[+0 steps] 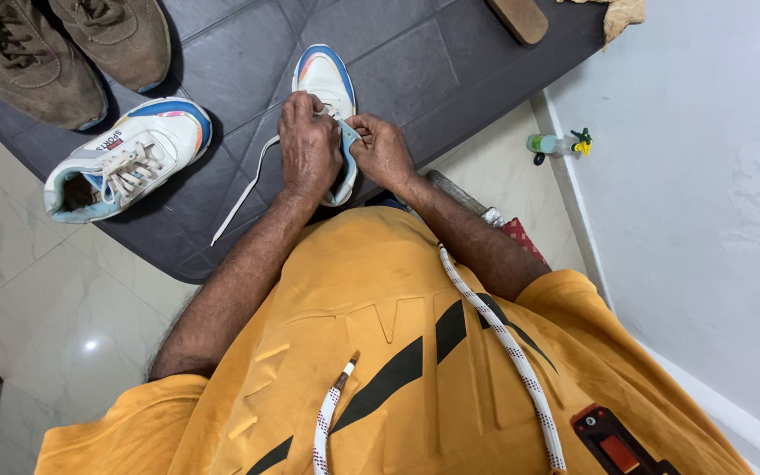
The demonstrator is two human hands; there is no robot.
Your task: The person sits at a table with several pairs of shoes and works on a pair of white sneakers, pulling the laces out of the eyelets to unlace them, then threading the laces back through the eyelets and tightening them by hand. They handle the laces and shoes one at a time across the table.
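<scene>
On the dark grey padded bench [450,70], a white sneaker [327,84] with blue and orange trim sits toe pointing away from the person, both hands on it. Left hand [308,145] covers the middle of the shoe, fingers curled down and pinched at the lace area; it seems to grip the white shoelace [244,189], whose loose end trails off to the lower left across the bench. Right hand [382,149] is closed on the shoe's right side near the collar, fingertips touching the tongue area. Hands nearly touch each other over the shoe. Matching white sneaker [125,158] lies just to the left, tilted on its side, laced. Two brown suede shoes [63,48] sit at the top left of the bench, well apart from the hands. Small green bottle [551,143] lies on the tiled floor by the white wall. Person wears an orange hooded top with white drawcords [503,339].
</scene>
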